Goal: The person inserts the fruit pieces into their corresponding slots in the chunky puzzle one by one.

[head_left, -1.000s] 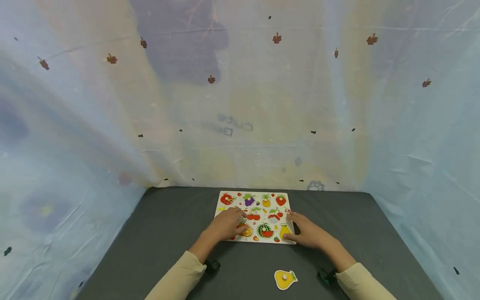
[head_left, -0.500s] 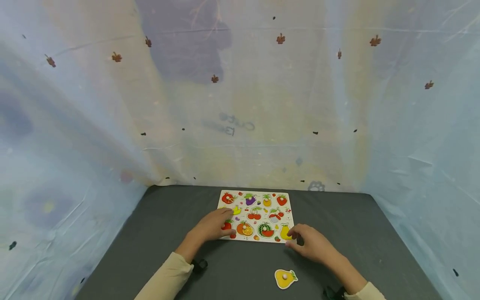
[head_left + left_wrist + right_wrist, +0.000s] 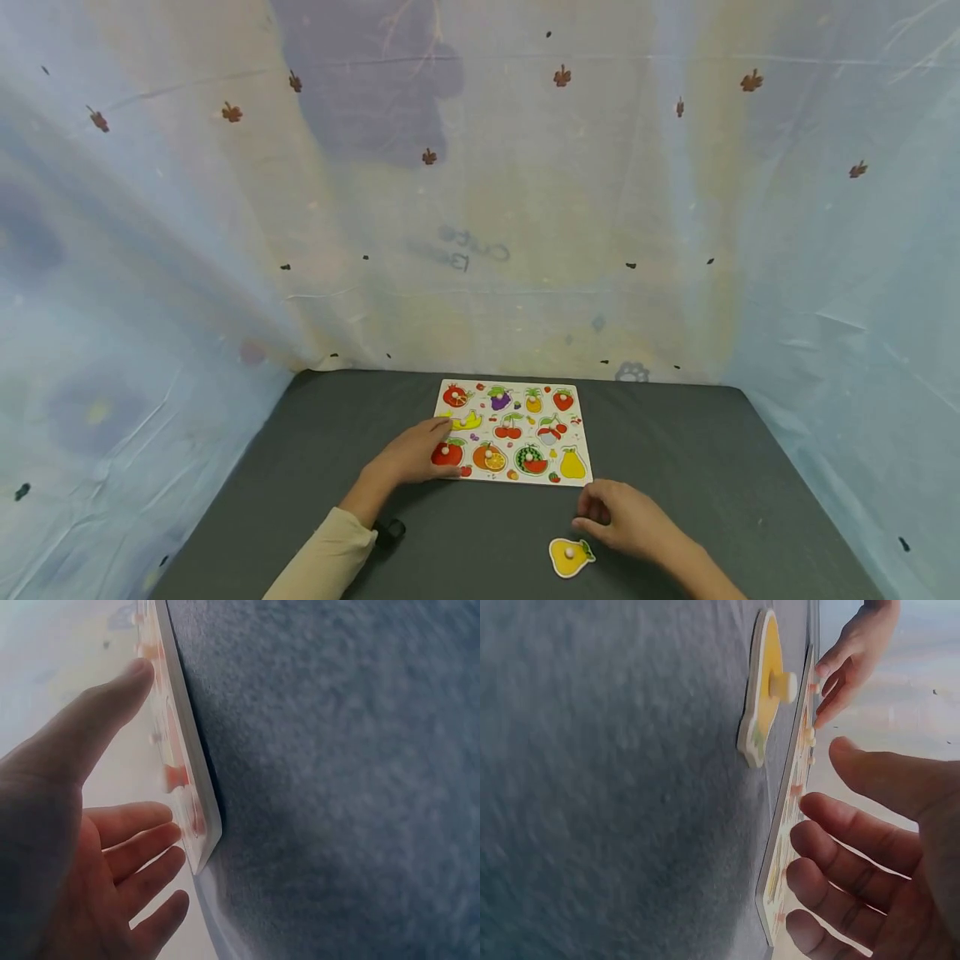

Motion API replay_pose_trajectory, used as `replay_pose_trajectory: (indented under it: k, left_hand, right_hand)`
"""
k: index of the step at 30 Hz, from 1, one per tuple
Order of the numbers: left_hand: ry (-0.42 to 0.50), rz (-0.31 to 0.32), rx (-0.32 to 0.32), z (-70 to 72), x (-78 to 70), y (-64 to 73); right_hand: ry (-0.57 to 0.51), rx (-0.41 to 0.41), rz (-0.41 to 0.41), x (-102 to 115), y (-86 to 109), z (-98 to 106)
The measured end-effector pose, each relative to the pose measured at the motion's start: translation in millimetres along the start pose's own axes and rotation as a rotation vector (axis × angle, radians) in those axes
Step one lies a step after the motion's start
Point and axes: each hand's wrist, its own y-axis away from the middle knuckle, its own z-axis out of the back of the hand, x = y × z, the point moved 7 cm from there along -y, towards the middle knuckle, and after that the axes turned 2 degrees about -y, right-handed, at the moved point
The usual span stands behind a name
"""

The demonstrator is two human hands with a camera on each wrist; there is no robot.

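Note:
A fruit peg puzzle board (image 3: 540,481) lies flat on the dark table, with knobs on many of its fruit pieces. At its lower right corner is a yellow pear picture (image 3: 572,465) with no knob visible. A loose pear puzzle piece (image 3: 564,565) with a pale knob lies on the table in front of the board. My left hand (image 3: 411,454) is at the board's left edge, fingers spread and holding nothing; in the left wrist view its thumb and fingers are apart. My right hand (image 3: 633,521), loosely bent and holding nothing, hovers just above and right of the loose pear piece.
The dark cloth-covered table (image 3: 690,450) extends on both sides of the board. A pale patterned curtain (image 3: 517,208) hangs behind it and along both sides. A black strap (image 3: 390,532) is at the left wrist.
My right hand has drawn back from the board's lower right corner toward the loose pear piece. My left hand has slid left to the board's edge. The pear piece lies in the same place.

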Motion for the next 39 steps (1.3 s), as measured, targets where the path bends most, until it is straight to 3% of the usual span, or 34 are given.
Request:
replay_pose_trajectory:
  k: [11,39]
  left_hand:
    - [0.026,0.028,0.037,-2.0,3.2,-0.5]
    - [0.021,0.094,0.076,-1.9,-3.3,-0.7]
  right_hand:
    - [-0.004,0.078,0.003,5,6.4,-17]
    - [-0.020,0.111,0.019,14,4.2,-29]
